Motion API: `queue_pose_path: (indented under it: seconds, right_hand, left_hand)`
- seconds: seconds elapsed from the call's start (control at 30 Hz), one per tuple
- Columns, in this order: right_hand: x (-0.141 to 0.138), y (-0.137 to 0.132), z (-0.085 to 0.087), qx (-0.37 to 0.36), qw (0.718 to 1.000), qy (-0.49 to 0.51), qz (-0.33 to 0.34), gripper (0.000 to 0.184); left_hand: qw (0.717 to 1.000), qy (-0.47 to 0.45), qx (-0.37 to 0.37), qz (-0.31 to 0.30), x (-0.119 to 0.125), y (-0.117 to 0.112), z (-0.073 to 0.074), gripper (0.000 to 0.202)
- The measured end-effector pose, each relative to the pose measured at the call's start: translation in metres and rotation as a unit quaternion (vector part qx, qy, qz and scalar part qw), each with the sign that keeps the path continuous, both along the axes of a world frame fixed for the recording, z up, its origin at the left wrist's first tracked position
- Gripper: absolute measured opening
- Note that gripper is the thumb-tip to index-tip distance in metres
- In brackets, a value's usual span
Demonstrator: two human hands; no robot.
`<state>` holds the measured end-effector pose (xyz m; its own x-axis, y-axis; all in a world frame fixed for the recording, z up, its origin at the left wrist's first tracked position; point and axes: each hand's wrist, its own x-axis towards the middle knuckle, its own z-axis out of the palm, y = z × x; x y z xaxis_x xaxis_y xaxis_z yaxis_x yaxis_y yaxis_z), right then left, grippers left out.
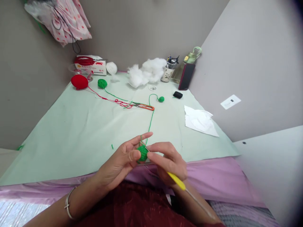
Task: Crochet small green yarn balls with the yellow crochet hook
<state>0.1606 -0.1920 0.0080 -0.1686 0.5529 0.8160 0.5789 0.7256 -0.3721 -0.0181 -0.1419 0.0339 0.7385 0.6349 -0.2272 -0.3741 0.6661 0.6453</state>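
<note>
Green crochet piece (142,153): left hand (123,160) is pinching it over the near edge of pale tablecloth (71,135); right hand (169,159) is gripping yellow-handled hook (176,181) against it. Green yarn (151,122) is running forward towards orange snips (149,107).

With the left hand (124,156) we pinch the green crocheted piece (142,153), and with the right hand (170,159) we hold the yellow-handled hook (176,180) at it, while on the pale cloth (94,132) there lie orange snips (149,107) and white stuffing (153,71).
</note>
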Motion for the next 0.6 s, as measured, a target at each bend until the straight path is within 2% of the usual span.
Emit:
queue_pose_path:
  seconds: [0.1, 0.17, 0.37, 0.6]
  right_hand:
    - [-0.006, 0.005, 0.001, -0.019, 0.989, 0.145, 0.024, 0.035]
    - [-0.007, 0.004, 0.006, -0.052, 0.979, 0.192, 0.044, 0.031]
    - [0.0, 0.001, 0.017, -0.137, 0.956, 0.247, 0.078, 0.024]
    - [-0.001, 0.003, 0.018, -0.202, 0.911, 0.343, 0.112, 0.016]
  left_hand:
    - [1.0, 0.014, 0.008, 0.009, 0.0, 0.002, 0.001, 0.075]
    - [0.999, 0.036, 0.025, 0.022, -0.001, 0.003, 0.002, 0.071]
    - [0.984, 0.121, 0.12, 0.058, -0.009, 0.012, 0.003, 0.068]
    - [0.968, 0.14, 0.206, 0.045, -0.016, 0.017, 0.004, 0.065]
